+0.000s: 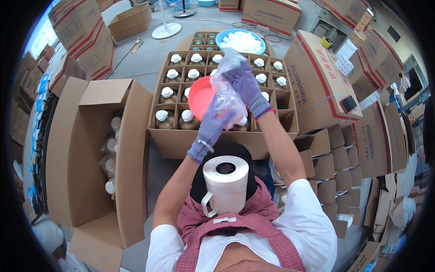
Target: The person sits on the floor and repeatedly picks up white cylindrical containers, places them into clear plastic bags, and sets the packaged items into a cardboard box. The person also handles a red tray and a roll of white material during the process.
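My gloved left hand (210,127) grips the lower part of a clear plastic bag (231,100). The bag's upper end is in my gloved right hand (243,81), higher and to the right. Just left of the bag, a round pink plastic dish (201,97) sits above the bottles, partly hidden by my left hand and the bag. Below both hands is a cardboard carton (204,135) with dividers, holding several bottles (166,119) with white caps. Some compartments at its right side hold no bottle. A white handled jug (225,190) rests at my lap.
A tall open carton (85,163) with white-capped bottles inside stands left. Beyond the bottles, a blue basin (220,34) holds white pieces. Cardboard dividers (331,170) lie at right, below a closed carton (319,81) bearing a phone (348,104). A white round stand base (166,31) is farther back.
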The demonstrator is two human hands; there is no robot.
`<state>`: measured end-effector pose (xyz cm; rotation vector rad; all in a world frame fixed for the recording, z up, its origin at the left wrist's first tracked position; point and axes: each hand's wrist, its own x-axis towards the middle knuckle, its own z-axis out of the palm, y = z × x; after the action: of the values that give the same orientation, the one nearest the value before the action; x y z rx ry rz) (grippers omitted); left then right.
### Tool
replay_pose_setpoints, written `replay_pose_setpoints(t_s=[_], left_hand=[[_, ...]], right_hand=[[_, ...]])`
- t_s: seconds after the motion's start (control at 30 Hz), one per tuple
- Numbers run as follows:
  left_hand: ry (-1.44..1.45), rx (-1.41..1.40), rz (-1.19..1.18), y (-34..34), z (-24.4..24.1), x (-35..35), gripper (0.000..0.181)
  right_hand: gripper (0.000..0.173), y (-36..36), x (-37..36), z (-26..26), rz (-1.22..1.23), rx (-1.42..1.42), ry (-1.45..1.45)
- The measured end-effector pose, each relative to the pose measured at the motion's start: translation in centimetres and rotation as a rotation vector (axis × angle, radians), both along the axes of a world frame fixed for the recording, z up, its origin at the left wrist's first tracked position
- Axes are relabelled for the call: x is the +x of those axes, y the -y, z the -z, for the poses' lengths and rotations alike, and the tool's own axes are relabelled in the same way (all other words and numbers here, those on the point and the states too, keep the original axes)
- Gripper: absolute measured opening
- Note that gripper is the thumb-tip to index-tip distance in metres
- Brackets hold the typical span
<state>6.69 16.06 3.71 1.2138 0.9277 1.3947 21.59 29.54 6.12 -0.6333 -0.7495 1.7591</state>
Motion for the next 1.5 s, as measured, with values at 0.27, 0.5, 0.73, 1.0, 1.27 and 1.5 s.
replay_pose_setpoints(t_s=[0.27, 0.5, 0.73, 1.0, 1.27, 1.5], left_hand=[[0.049, 0.006, 0.105, -2.8, 3.1, 1.7, 0.035], [0.617, -0.283, 0.213, 1.2, 5.5, -3.6, 0.035], [-0.198, 0.007, -0.138, 9.1, 7.5, -4.0, 0.042], [-0.237, -0.120, -0.397, 12.0, 9.3, -6.1, 0.035], [-0.361, 0.207, -0.412, 22.3, 6.7, -4.8, 0.033], [-0.656, 0.069, -0.209, 28.0, 6.5, -2.8, 0.056]], right_hand=[[0.079, 11.8, 3.5, 1.6, 0.187, 0.791, 1.089], [0.037, 12.8, 10.2, 10.0, 0.725, 0.477, 1.147], [0.026, 23.2, 8.8, 17.1, 0.456, 0.350, 1.615], [0.029, 32.9, 7.6, 16.9, 0.394, 0.475, 1.244], [0.034, 35.1, 8.6, 11.8, 0.189, 0.609, 1.172], [0.046, 40.7, 10.8, 14.4, 0.091, 1.150, 1.368]])
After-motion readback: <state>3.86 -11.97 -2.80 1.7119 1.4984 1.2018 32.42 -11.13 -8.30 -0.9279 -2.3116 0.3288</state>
